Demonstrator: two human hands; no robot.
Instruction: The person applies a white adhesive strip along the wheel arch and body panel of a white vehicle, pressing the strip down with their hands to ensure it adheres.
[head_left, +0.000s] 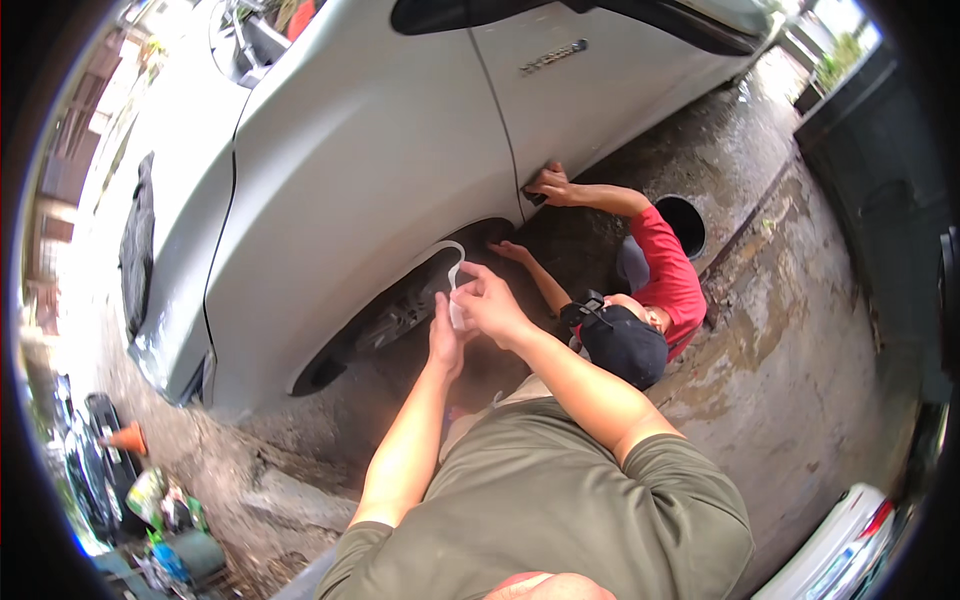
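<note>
Both my hands meet in front of my chest, beside the wheel arch of a silver car. Between them is a small white object, mostly covered by my fingers; a pale curved strip or tube rises from it. My left hand lies against its near side. The fingers of my right hand pinch its upper part. Behind them the car's wheel shows in the arch. A co-worker in a red shirt and dark cap crouches at my right, one hand holding a dark pad against the lower door.
A black bucket stands behind the co-worker on wet concrete. A dark cloth lies on the car's front. At the lower left are an orange cone, filled bags and a concrete ledge. A dark gate or wall borders the right.
</note>
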